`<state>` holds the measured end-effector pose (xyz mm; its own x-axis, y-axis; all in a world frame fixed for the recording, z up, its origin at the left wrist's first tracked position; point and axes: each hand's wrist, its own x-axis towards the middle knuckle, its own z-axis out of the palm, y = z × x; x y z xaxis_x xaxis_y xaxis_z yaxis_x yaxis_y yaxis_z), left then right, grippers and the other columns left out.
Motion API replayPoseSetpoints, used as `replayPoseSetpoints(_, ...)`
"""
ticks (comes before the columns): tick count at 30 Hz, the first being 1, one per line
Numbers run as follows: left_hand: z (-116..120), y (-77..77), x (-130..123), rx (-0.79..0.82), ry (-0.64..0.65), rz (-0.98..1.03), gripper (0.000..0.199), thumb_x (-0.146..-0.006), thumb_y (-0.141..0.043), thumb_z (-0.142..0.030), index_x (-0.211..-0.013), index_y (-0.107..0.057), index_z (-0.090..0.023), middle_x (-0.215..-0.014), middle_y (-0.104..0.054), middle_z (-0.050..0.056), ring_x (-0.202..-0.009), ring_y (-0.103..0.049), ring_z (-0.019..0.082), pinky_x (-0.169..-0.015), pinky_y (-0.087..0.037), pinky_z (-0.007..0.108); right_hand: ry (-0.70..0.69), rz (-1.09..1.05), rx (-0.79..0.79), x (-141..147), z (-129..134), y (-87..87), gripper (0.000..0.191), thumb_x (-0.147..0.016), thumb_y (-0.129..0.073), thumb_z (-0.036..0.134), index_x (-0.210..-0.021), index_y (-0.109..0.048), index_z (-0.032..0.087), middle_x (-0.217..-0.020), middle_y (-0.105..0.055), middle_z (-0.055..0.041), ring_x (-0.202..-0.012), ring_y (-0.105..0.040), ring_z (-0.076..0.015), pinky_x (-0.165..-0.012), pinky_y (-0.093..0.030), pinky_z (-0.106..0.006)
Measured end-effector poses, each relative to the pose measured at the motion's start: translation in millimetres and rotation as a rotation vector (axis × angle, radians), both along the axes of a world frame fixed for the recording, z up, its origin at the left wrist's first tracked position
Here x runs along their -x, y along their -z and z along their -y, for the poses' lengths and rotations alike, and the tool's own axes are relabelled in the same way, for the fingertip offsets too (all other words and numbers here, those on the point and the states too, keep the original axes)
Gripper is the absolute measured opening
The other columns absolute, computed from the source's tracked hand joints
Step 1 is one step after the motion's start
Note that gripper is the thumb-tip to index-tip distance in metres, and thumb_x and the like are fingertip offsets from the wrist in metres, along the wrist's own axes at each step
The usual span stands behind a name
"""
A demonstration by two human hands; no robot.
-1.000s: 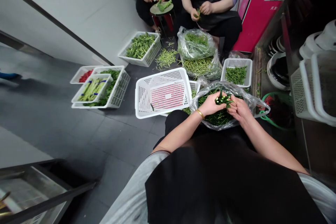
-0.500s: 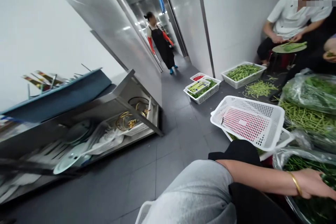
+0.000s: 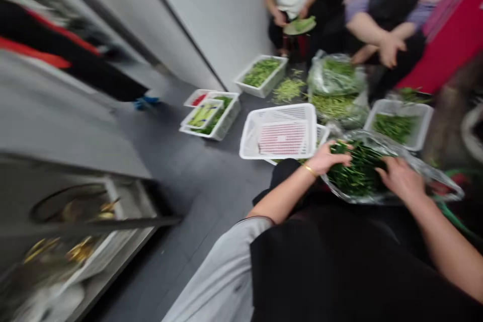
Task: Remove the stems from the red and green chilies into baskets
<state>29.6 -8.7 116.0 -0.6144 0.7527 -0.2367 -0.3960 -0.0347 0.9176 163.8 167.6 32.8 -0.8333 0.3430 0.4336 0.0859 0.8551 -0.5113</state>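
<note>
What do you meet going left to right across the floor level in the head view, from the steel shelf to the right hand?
Steel shelf → stacked white baskets of cut vegetables → empty white basket → left hand → bag of dark greens → right hand.

A dark grey tiled floor runs along a pale, glossy white wall crossed by a dark slanting metal rail, with a blurred stainless-steel shelf unit at the left and a bright red panel at the right.
</note>
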Motion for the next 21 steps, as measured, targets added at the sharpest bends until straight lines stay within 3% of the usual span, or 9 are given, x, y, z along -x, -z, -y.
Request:
replayPoseSetpoints(2, -7.2, 30.1, 12.5, -0.028, 0.061, 0.032, 0.046, -0.047, -0.09, -0.025, -0.082, -0.063, -0.014, -0.061, -0.058, -0.005, -0.049, -0.052, 0.007, -0.058, -0.047, 0.025, 0.072, 0.294, -0.203, -17.0, 2.8, 3.4, 0.027, -0.091, -0.055, 0.042, -0.108, -0.068, 0.024, -0.102, -0.064, -0.0119, -0.085, -0.064, -0.0258, -0.059, -0.048, -0.034)
replayPoseSetpoints(3, -9.4, 42.1, 16.8, -0.037, 0.056, 0.018, 0.046, -0.047, -0.089, -0.026, -0.081, -0.062, -0.014, -0.061, -0.058, -0.005, -0.049, -0.052, 0.007, -0.058, -0.046, 0.025, 0.015, 0.378, -0.264, -15.2, 6.2, 6.5, 0.026, -0.092, -0.055, 0.038, -0.109, -0.068, 0.024, -0.107, -0.063, -0.0118, -0.09, -0.063, -0.025, -0.061, -0.047, -0.032)
replayPoseSetpoints(6, -6.7, 61.6, 19.0, -0.008, 0.069, -0.056, 0.041, -0.05, -0.086, -0.027, -0.079, -0.059, -0.015, -0.064, -0.059, -0.004, -0.052, -0.052, 0.008, -0.06, -0.046, 0.026, -0.064, 0.517, -0.367, 0.0, 11.2, 16.3, 0.024, -0.094, -0.051, 0.033, -0.101, -0.071, 0.023, -0.101, -0.065, -0.01, -0.084, -0.062, -0.0207, -0.058, -0.042, -0.028)
replayPoseSetpoints(10, -5.1, 65.2, 9.8, 0.046, 0.08, -0.249, 0.031, -0.058, -0.079, -0.02, -0.083, -0.06, -0.017, -0.079, -0.066, 0.002, -0.068, -0.06, 0.014, -0.077, -0.049, 0.032, -0.077, 0.534, -0.352, -1.6, -9.2, 14.8, 0.032, -0.096, -0.047, 0.039, -0.105, -0.072, 0.022, -0.097, -0.066, -0.0085, -0.079, -0.062, -0.0196, -0.058, -0.039, -0.028)
replayPoseSetpoints(14, -32.2, 59.4, 5.0, 0.011, 0.19, -0.587, 0.03, -0.061, -0.071, -0.009, -0.088, -0.067, -0.019, -0.098, -0.069, 0.006, -0.097, -0.062, 0.022, -0.097, -0.043, 0.034, -0.087, 0.491, -0.277, -6.1, -36.9, -8.5, 0.032, -0.095, -0.048, 0.041, -0.101, -0.072, 0.021, -0.094, -0.066, -0.0084, -0.078, -0.061, -0.0198, -0.065, -0.042, -0.029)
replayPoseSetpoints(18, -70.3, 55.9, 9.4, -0.01, 0.301, -0.666, 0.026, -0.058, -0.071, -0.006, -0.08, -0.065, -0.018, -0.083, -0.065, 0.004, -0.089, -0.06, 0.022, -0.093, -0.044, 0.033, -0.18, 0.339, -0.092, 7.5, -52.2, -31.6, 0.031, -0.092, -0.051, 0.044, -0.087, -0.07, 0.019, -0.084, -0.065, -0.0078, -0.078, -0.06, -0.0199, -0.072, -0.045, -0.031)
replayPoseSetpoints(21, -86.0, 61.7, 15.2, -0.016, 0.248, -0.525, 0.029, -0.055, -0.078, -0.01, -0.078, -0.063, -0.017, -0.075, -0.062, 0.0, -0.078, -0.057, 0.017, -0.085, -0.045, 0.03, -0.168, 0.252, 0.175, 15.5, -60.5, -27.7, 0.036, -0.086, -0.057, 0.053, -0.082, -0.068, 0.019, -0.076, -0.063, -0.0044, -0.069, -0.059, -0.0173, -0.067, -0.046, -0.03)
